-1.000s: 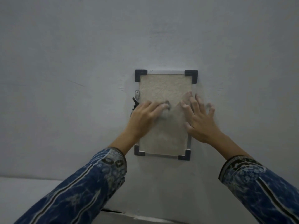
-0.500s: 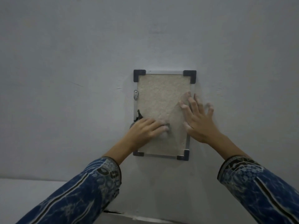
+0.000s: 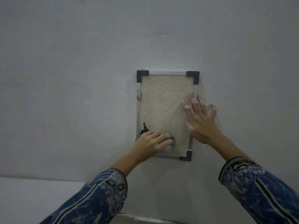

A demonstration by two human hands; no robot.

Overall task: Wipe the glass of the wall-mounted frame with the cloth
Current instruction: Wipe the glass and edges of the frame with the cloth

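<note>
Nearest the camera, two sleeves (image 3: 100, 199) in a blue patterned fabric reach up from the bottom edge toward the wall.

The left hand (image 3: 153, 141) lies on the lower left part of the frame, its fingers bent over a dark cloth (image 3: 144, 129) and pressing it to the glass. Most of the cloth is hidden under the palm. A ragged tip pokes out above the knuckles, beside the left rail, and a small bit shows at the fingertips.

The right hand (image 3: 200, 122) is spread wide and flat, holding nothing. It rests across the right edge of the frame, with the thumb and first fingers on the glass and the outer fingers on the wall beyond the rail.

The frame (image 3: 166, 73) hangs flat against the wall, just right of the picture's centre. It stands upright with its long axis vertical and its short sides at top and bottom. It looks a little skewed, the bottom drifting rightward. Its thin silver rails meet in black corner caps (image 3: 193, 76), three of which show. The glass (image 3: 163, 101) covers a beige, grainy sheet. A small metal clip (image 3: 138, 95) sits on the upper left rail.

Behind is a plain pale grey wall (image 3: 72, 70), with a white ledge (image 3: 32, 194) at lower left.
</note>
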